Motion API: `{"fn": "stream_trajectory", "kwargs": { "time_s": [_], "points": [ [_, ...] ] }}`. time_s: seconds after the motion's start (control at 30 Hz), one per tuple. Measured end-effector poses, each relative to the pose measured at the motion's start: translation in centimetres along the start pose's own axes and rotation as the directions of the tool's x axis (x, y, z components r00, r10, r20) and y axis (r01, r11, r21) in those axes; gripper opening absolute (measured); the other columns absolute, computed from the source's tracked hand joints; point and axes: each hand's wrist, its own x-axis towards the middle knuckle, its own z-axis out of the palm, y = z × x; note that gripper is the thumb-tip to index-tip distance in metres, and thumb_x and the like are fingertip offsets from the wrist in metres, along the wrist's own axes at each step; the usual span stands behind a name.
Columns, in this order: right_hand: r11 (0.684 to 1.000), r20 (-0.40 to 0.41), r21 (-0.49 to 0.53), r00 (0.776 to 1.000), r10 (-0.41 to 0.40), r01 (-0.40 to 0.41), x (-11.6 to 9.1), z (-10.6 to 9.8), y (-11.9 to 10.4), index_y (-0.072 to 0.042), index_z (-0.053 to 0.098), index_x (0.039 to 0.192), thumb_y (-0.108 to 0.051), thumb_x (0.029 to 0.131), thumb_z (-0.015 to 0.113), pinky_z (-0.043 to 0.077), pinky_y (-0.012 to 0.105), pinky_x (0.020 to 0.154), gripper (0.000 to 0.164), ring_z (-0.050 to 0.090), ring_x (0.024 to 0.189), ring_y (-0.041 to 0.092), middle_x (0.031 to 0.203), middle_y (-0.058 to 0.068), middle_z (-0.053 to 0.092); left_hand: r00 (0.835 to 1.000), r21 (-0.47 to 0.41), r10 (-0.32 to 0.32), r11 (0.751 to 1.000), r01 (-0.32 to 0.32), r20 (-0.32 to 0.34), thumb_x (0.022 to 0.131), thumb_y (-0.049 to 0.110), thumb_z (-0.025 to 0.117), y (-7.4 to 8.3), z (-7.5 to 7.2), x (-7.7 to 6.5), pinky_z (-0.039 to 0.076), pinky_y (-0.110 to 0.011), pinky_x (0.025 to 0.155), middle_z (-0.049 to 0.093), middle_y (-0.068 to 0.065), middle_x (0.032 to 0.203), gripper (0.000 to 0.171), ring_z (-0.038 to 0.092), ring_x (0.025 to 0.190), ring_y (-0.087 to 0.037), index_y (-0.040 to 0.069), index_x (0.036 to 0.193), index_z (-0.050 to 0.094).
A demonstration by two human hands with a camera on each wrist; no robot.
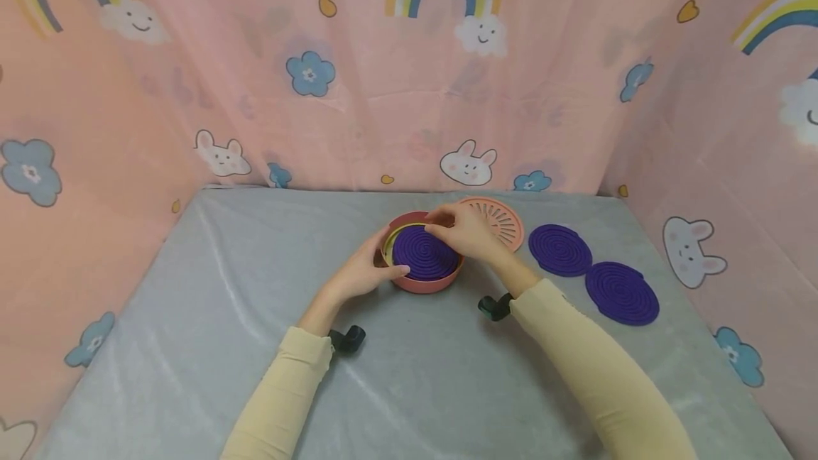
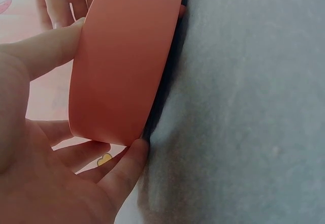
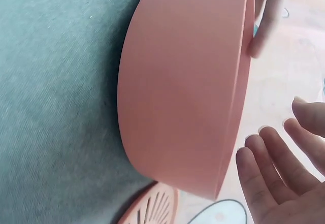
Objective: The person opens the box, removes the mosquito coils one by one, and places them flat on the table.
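A round pink container stands on the table with a purple coiled-pattern coaster lying inside it. A yellow edge shows beneath the coaster on the left. My left hand grips the container's left side, its thumb at the rim and its fingers against the wall and lower edge, as the left wrist view shows. Over the container's far right side is my right hand. In the right wrist view its fingers are loosely bent beside the rim and hold nothing.
Behind my right hand lies a pink slotted disc, partly covered by it. Two more purple coasters lie farther right on the grey cloth. Pink patterned curtains border the table at the back and sides.
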Motion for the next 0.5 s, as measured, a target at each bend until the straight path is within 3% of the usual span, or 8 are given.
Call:
{"fn": "stream_trajectory", "kwargs": {
  "time_s": [0.13,0.37,0.5],
  "points": [
    [1.000,0.005,0.006,1.000,0.025,-0.025,0.6,0.6,0.0,-0.005,0.070,0.123,-0.022,0.099,0.069,0.054,0.045,0.093,0.030,0.066,0.107,0.027,0.114,0.011,0.071,1.000,-0.006,0.014,1.000,-0.014,0.002,0.090,0.035,0.079,0.0,-0.1,0.1,0.035,-0.048,0.116,0.033,-0.011,0.162,0.098,0.041,0.142,-0.026,0.015,0.164,0.018],
    [0.999,0.026,0.004,0.999,0.040,-0.040,1.6,1.5,0.4,-0.006,0.069,0.125,-0.023,0.099,0.068,0.051,0.049,0.097,0.031,0.065,0.110,0.029,0.116,0.011,0.071,1.000,0.026,-0.012,1.000,0.012,0.000,0.090,0.040,0.078,-0.1,-0.1,0.1,0.028,-0.053,0.119,0.026,-0.011,0.166,0.099,0.029,0.150,-0.029,0.014,0.164,0.018],
    [1.000,0.047,0.004,0.999,0.019,-0.019,2.1,2.3,0.9,-0.004,0.068,0.127,-0.021,0.100,0.067,0.052,0.048,0.097,0.032,0.065,0.111,0.030,0.119,0.013,0.070,1.000,0.000,0.018,1.000,-0.018,0.007,0.090,0.036,0.078,-0.2,-0.1,0.2,0.032,-0.049,0.117,0.031,-0.011,0.163,0.098,0.036,0.145,-0.027,0.014,0.164,0.018]
  ]
}}
